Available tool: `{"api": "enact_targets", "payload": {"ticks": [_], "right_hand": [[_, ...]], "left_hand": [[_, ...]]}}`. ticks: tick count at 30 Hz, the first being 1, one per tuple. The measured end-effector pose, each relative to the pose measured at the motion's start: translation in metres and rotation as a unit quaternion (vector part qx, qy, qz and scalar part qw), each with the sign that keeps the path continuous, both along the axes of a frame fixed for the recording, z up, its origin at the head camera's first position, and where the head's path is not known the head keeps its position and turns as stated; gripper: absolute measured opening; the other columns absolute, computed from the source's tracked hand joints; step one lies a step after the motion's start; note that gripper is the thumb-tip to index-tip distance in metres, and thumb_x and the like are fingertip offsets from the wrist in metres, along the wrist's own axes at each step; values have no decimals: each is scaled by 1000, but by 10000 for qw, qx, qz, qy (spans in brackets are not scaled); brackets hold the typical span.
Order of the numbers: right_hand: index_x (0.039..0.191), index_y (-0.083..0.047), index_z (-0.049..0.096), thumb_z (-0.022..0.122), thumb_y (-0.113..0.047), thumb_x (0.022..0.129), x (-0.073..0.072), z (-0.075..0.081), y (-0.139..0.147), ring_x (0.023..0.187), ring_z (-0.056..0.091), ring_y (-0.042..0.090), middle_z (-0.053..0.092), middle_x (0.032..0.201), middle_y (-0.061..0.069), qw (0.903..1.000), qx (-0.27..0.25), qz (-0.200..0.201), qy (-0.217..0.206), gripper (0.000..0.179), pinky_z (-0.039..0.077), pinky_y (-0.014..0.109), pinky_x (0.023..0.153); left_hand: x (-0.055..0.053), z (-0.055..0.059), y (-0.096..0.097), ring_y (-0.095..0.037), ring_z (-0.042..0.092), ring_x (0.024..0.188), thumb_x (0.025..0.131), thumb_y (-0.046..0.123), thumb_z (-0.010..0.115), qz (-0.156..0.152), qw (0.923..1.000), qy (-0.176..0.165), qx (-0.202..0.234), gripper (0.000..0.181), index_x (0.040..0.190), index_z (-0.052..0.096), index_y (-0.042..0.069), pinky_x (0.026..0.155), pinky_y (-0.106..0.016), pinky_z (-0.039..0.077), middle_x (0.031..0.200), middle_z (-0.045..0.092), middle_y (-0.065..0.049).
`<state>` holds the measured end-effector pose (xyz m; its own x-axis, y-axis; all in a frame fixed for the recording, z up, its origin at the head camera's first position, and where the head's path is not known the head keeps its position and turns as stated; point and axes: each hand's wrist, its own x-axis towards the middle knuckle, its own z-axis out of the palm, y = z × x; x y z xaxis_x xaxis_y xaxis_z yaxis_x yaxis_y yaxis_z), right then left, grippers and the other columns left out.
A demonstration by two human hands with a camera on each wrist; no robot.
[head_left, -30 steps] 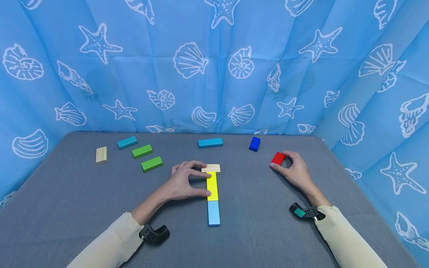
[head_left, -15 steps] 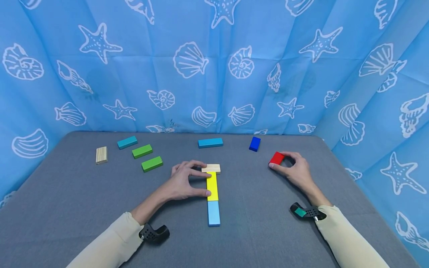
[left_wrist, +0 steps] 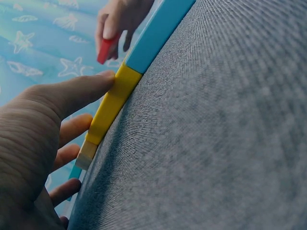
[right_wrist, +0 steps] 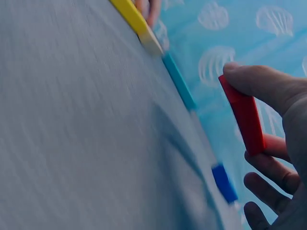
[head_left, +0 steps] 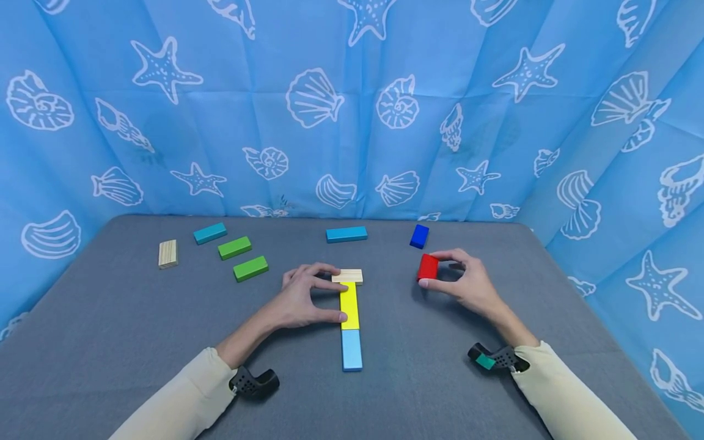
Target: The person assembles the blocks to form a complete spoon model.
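Observation:
In the head view a yellow block (head_left: 349, 307) lies end to end with a light blue block (head_left: 352, 351), and a plain wooden block (head_left: 352, 275) sits crosswise at its far end. My left hand (head_left: 302, 300) rests against this row from the left, thumb and index fingertips on the yellow block, another fingertip at the wooden one. To the right, my right hand (head_left: 470, 287) pinches a red block (head_left: 428, 267) between thumb and fingers. The right wrist view shows the red block (right_wrist: 244, 115) tilted and raised above the cloth.
Along the far side lie a blue block (head_left: 346, 234) and a dark blue block (head_left: 420, 236). Farther left are a teal block (head_left: 209, 233), two green blocks (head_left: 234, 247) and another wooden block (head_left: 168, 253). A patterned curtain (head_left: 352, 140) hangs behind the grey-covered table (head_left: 412, 391).
My right hand, holding the red block, has moved left and lifted the block, which is now more upright. My left hand stays in place at the yellow block.

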<state>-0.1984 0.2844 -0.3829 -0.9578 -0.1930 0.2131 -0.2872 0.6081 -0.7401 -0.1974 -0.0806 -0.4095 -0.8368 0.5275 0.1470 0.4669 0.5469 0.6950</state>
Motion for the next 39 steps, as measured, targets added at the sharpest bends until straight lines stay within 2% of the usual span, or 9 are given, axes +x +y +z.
{"api": "enact_targets", "payload": {"ticks": [9, 14, 17, 22, 29, 33, 39], "right_hand": [[125, -14, 67, 88, -26, 78, 28, 5, -48, 117, 54, 35, 64, 120, 2, 9941, -72, 1064, 215, 53, 43, 61, 97], [125, -19, 68, 89, -30, 78, 43, 6, -67, 114, 56, 22, 63, 117, -7, 9865, -107, 1617, 246, 52, 44, 60, 96], [125, -21, 68, 88, -34, 79, 53, 7, -78, 113, 55, 16, 62, 117, -11, 9816, -66, 1903, 166, 52, 44, 59, 96], [126, -21, 66, 86, -40, 80, 68, 7, -92, 111, 54, 15, 60, 115, -14, 9726, 60, 2321, -94, 53, 45, 52, 94], [131, -25, 66, 82, -46, 84, 85, 5, -104, 109, 52, 17, 55, 109, -11, 9615, 320, 2662, -597, 54, 46, 40, 88], [132, -28, 68, 80, -51, 84, 90, 5, -108, 107, 48, 16, 53, 107, -6, 9570, 655, 2750, -642, 54, 43, 36, 85], [131, -31, 68, 78, -57, 83, 92, 6, -110, 110, 44, 12, 50, 111, -14, 9486, 959, 2907, -803, 55, 40, 38, 88]], "left_hand": [[0, 1, 1, -32, 33, 139, 78, 47, 86, 0, 10000, -55, -33, 50, 123, 76, 26, 109, -64, 10, 145, 51, 4], [0, 2, 1, -32, 33, 139, 78, 49, 85, 55, 9999, -66, -133, 51, 123, 75, 28, 109, -65, 11, 144, 51, 4], [0, 2, 1, -32, 34, 138, 78, 49, 85, 58, 9998, -70, -150, 51, 124, 75, 28, 109, -65, 11, 144, 51, 4], [1, 3, 2, -32, 34, 137, 78, 48, 85, 82, 9998, -38, -180, 52, 124, 75, 28, 109, -65, 11, 145, 51, 3], [1, 2, 2, -31, 35, 136, 78, 48, 85, 116, 9997, 9, -234, 52, 125, 75, 28, 108, -64, 13, 144, 51, 3], [0, 2, 2, -31, 35, 137, 78, 49, 85, 111, 9997, 17, -236, 52, 124, 75, 28, 108, -64, 13, 144, 51, 3], [0, 1, 1, -31, 34, 137, 78, 49, 85, 106, 9997, 10, -204, 51, 124, 75, 28, 108, -63, 13, 144, 51, 3]]}}
